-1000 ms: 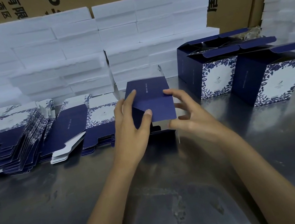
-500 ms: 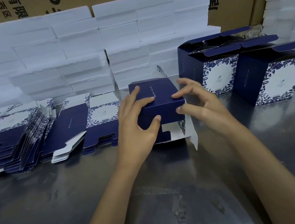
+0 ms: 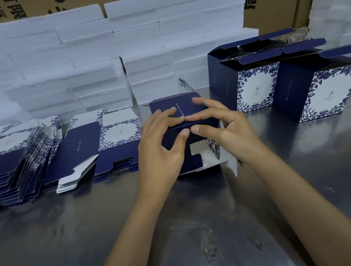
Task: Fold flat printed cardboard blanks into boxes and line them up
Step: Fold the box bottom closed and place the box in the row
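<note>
Both hands are gripping a half-folded navy box (image 3: 175, 109) lying on the steel counter (image 3: 187, 235): the left hand (image 3: 161, 149) and right hand (image 3: 220, 130) are curling fingers over its top, thumbs meeting on the near face. Flat blanks (image 3: 24, 162) are lying at left, folded boxes (image 3: 301, 84) standing at right.

Navy boxes (image 3: 315, 88) with blue floral borders round white panels; white foam blocks (image 3: 87, 54) behind.

Flat blanks (image 3: 12, 160) lie left of the half-folded box (image 3: 177, 109); two boxes (image 3: 289, 81), perhaps more, right.
</note>
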Motion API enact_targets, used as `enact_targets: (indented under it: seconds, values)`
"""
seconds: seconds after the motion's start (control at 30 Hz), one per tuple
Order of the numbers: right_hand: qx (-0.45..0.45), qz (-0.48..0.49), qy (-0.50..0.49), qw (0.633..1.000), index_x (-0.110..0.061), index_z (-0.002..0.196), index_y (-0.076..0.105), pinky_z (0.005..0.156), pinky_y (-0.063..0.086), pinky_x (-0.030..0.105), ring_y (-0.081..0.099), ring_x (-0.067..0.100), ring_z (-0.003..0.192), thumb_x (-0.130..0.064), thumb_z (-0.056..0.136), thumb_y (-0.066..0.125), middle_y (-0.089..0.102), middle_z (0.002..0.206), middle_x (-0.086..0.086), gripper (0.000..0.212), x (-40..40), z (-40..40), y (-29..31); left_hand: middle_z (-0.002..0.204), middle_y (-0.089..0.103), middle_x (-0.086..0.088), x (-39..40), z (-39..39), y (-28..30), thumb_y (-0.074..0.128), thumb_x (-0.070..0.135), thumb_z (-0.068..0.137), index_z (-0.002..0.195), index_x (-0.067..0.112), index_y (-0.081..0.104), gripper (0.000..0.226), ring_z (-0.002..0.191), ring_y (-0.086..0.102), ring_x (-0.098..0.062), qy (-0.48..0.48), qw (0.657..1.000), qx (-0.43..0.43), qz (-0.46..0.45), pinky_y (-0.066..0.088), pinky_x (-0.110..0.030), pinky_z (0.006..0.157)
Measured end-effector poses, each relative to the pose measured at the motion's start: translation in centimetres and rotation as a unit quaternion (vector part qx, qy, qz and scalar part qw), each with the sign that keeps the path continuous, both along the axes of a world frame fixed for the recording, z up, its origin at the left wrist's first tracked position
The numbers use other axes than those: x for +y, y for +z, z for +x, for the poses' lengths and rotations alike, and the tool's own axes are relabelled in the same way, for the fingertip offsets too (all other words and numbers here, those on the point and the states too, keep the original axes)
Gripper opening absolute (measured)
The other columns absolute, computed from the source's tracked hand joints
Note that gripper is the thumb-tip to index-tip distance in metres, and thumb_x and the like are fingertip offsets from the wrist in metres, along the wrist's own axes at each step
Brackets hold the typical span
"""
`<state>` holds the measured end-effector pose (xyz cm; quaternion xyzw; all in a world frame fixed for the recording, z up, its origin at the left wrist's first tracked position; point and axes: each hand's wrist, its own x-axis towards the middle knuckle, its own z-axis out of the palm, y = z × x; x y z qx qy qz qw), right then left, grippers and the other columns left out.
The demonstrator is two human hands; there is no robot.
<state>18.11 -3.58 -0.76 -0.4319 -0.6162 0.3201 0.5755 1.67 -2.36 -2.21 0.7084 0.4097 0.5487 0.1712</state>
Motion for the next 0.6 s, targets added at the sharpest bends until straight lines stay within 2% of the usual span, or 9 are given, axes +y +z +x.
enact_targets:
  seconds: [0.1,0.23,0.43,0.6]
  values:
    - [0.029,-0.016,0.019,0.999,-0.020,0.103,0.078,0.111,0.039,0.025,0.050,-0.003,0.133,0.000,0.086,0.076,0.058,0.144,-0.010,0.026,0.2,0.4,-0.2,0.132,0.062,0.015,0.0,-0.4,0.4,0.073,0.013,0.090,0.110,0.021,0.073,0.021,0.139,0.039,0.002,-0.032,0.998,-0.033,-0.041,0.030,-0.022,0.116]
    - [0.055,-0.007,0.019,0.998,-0.020,0.093,0.079,0.108,0.047,0.032,0.057,-0.001,0.126,0.001,0.085,0.077,0.064,0.136,-0.006,0.023,0.5,0.6,-0.4,0.122,0.069,0.008,0.0,-0.5,1.1,0.071,0.006,0.090,0.104,0.011,0.075,0.016,0.139,0.043,-0.003,-0.054,0.993,-0.072,-0.071,0.033,-0.030,0.116]
    - [0.077,-0.020,0.056,0.995,-0.032,0.092,0.083,0.112,0.047,0.049,0.054,0.006,0.133,-0.015,0.082,0.078,0.064,0.137,-0.014,0.020,0.8,1.2,-0.9,0.128,0.066,0.012,0.8,-2.3,1.7,0.069,0.004,0.091,0.098,0.025,0.072,0.022,0.138,0.042,0.004,-0.119,0.982,-0.076,-0.128,0.032,-0.030,0.118]
    - [0.074,-0.005,0.038,0.997,-0.033,0.091,0.083,0.112,0.045,0.053,0.055,0.007,0.132,-0.020,0.081,0.076,0.065,0.135,-0.013,0.017,1.0,1.2,-1.1,0.121,0.069,0.013,1.1,-2.4,1.5,0.064,0.000,0.094,0.094,0.027,0.073,0.028,0.136,0.044,0.003,-0.129,0.983,-0.070,-0.112,0.034,-0.031,0.118]
